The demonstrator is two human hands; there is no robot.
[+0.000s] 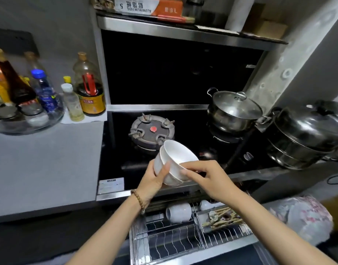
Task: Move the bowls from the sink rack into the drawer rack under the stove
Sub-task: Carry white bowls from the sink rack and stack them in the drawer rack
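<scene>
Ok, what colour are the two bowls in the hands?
The bowls are plain white, seen in the head view.

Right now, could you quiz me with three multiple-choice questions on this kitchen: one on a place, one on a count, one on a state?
1. Where does the glass-lidded pot stand?
A) on the grey counter
B) in the drawer
C) on the right burner

2. How many white bowls does the person hold?
A) one
B) two
C) four

3. The drawer rack is:
A) pulled open
B) pushed shut
C) lifted out onto the counter

Answers:
1 C: the pot sits on the burner's ring.
2 B: two nested rims show.
3 A: its wire dividers lie in plain view below the cooktop.
</scene>
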